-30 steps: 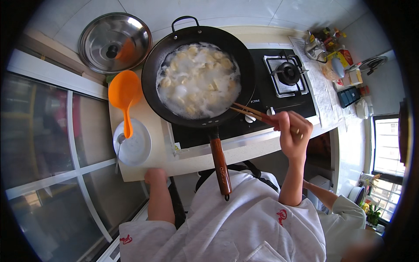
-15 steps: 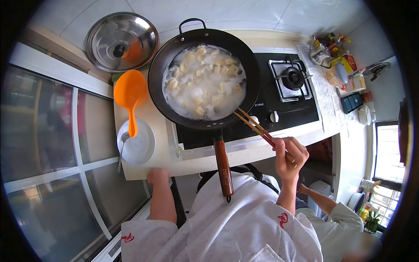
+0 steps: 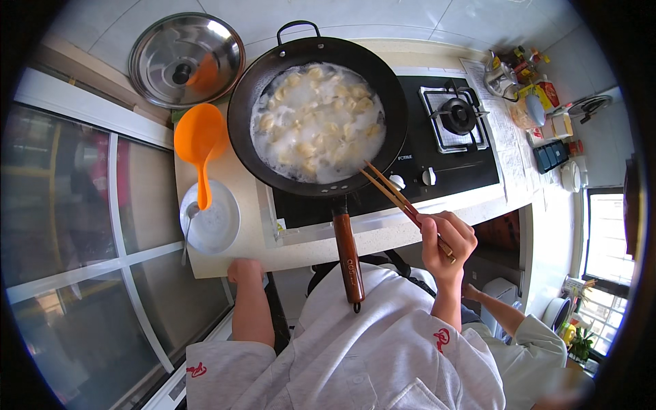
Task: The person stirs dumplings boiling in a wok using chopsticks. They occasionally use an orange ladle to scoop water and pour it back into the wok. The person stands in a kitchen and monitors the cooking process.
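Observation:
My right hand (image 3: 447,240) grips a pair of wooden chopsticks (image 3: 391,193), their tips at the near right rim of a black wok (image 3: 395,102). Pale dumplings (image 3: 321,123) float in the wok's cloudy, foaming water under some steam. The wok's brown wooden handle (image 3: 349,258) points toward me, with neither hand on it. At the counter's front edge rests my left hand (image 3: 244,269), its fingers mostly hidden. Nearest to it stands a white bowl (image 3: 227,231) with a metal spoon (image 3: 186,236). An orange ladle (image 3: 198,133) lies with its handle over the bowl.
A steel lid (image 3: 160,58) leans at the back left. Right of the wok, the black stove (image 3: 427,198) has an unused burner (image 3: 459,116). A kettle (image 3: 501,75), jars and bottles line the right wall. Another person's arm (image 3: 502,311) shows at lower right.
My right hand and the chopsticks have shifted slightly left, their tips still by the wok's rim. The dumplings have moved about in the water. The whole view has shifted a little.

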The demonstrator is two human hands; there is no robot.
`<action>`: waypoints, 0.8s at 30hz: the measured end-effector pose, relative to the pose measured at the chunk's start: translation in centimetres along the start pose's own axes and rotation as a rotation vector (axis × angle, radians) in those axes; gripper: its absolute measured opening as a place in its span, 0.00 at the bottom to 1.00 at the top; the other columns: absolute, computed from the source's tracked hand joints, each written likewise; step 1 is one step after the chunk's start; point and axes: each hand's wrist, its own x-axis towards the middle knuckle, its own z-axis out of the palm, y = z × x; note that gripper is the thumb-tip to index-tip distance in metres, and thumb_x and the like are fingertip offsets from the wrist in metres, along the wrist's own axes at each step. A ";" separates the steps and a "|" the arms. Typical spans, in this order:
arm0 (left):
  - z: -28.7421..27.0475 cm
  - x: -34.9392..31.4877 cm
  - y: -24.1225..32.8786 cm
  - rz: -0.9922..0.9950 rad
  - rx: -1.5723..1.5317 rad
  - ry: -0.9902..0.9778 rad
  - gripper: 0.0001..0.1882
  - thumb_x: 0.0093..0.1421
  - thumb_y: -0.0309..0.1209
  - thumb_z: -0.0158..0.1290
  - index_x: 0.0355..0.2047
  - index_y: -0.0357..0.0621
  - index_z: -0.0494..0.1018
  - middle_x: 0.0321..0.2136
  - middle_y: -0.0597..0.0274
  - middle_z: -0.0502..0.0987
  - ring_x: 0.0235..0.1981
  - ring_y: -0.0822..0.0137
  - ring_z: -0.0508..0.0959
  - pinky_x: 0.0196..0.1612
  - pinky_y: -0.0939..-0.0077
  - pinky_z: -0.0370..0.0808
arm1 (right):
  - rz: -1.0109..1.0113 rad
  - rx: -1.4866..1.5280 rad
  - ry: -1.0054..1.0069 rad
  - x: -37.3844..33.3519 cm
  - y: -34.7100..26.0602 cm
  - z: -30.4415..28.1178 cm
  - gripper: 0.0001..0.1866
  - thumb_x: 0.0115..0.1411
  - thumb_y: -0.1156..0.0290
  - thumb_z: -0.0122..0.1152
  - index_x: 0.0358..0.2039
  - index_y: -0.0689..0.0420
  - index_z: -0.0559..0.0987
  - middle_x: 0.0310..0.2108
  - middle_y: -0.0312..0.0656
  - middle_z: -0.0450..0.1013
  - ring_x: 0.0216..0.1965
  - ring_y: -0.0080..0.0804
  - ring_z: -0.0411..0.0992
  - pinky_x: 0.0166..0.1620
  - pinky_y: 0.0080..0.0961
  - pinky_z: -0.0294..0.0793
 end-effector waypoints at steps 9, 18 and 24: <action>-0.2 -0.4 -0.3 0.046 0.044 0.018 0.17 0.61 0.36 0.44 0.51 0.52 0.68 0.52 0.69 0.71 0.51 0.61 0.70 0.46 0.61 0.70 | -0.027 0.026 -0.027 -0.3 0.2 0.3 0.03 0.52 0.79 0.61 0.22 0.62 0.81 0.17 0.41 0.73 0.15 0.27 0.71 0.19 0.18 0.66; 0.0 -0.4 -0.3 0.067 0.051 0.020 0.18 0.61 0.35 0.45 0.51 0.51 0.69 0.51 0.69 0.72 0.50 0.62 0.71 0.44 0.62 0.71 | 0.003 -0.002 -0.021 -0.5 0.0 -0.1 0.03 0.52 0.80 0.61 0.23 0.62 0.81 0.18 0.41 0.74 0.15 0.27 0.71 0.19 0.18 0.66; 0.1 -0.5 -0.4 0.071 0.056 0.017 0.18 0.61 0.35 0.46 0.51 0.51 0.69 0.51 0.69 0.73 0.49 0.62 0.72 0.43 0.63 0.72 | -0.026 -0.003 -0.017 -0.7 0.0 -0.1 0.03 0.51 0.79 0.60 0.23 0.62 0.81 0.18 0.41 0.74 0.16 0.27 0.72 0.19 0.17 0.66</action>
